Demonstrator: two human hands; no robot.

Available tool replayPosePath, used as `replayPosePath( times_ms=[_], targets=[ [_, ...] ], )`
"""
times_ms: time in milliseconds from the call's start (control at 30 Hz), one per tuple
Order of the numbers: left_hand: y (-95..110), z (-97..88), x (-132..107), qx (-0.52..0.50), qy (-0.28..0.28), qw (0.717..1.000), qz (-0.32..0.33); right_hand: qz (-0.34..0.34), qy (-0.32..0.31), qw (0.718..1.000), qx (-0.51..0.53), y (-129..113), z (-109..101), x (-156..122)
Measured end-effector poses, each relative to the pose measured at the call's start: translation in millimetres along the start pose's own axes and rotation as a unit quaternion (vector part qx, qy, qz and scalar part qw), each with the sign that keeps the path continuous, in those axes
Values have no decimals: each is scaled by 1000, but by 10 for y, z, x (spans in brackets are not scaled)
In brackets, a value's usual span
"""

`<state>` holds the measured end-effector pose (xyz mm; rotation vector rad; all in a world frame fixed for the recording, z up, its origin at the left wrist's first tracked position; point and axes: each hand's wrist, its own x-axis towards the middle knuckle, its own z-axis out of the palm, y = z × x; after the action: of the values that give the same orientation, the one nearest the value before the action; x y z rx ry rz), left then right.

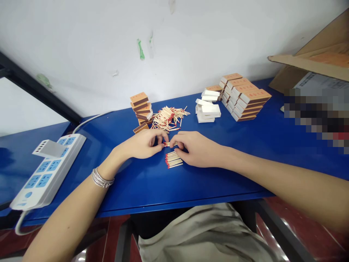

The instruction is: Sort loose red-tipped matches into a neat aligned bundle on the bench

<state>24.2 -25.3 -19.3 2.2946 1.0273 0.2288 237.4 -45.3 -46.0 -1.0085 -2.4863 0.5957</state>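
My left hand (pixel 147 143) and my right hand (pixel 191 147) meet at the middle of the blue table. Between them they pinch a few red-tipped matches (pixel 167 144), the left fingers at the heads and the right fingers at the other end. Just below lies a row of matches (pixel 173 160) side by side, heads to the left, with my right thumb close to its upper edge. Behind the hands is a loose heap of matches (pixel 167 117). Left of the heap stands a stack of orange matchboxes (pixel 140 105); one more matchbox (pixel 141 127) lies close to my left hand.
White inner trays (pixel 208 109) are piled at the back, beside stacked matchboxes (pixel 245 96). A white power strip (pixel 49 171) with a plugged-in adapter lies on the left. An open cardboard box (pixel 311 69) is at the right. The table's front edge (pixel 174 208) runs near my lap.
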Motion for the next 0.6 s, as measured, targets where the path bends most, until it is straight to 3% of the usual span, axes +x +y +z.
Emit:
replayPosePath(
  times_ms=[167, 600],
  targets=[
    [-11, 3, -3, -4, 1, 1000, 2, 24, 9, 1000, -12, 23, 13, 10],
    [-32, 14, -6, 6, 7, 1000, 7, 2, 12, 1000, -9, 22, 23, 11]
  ],
)
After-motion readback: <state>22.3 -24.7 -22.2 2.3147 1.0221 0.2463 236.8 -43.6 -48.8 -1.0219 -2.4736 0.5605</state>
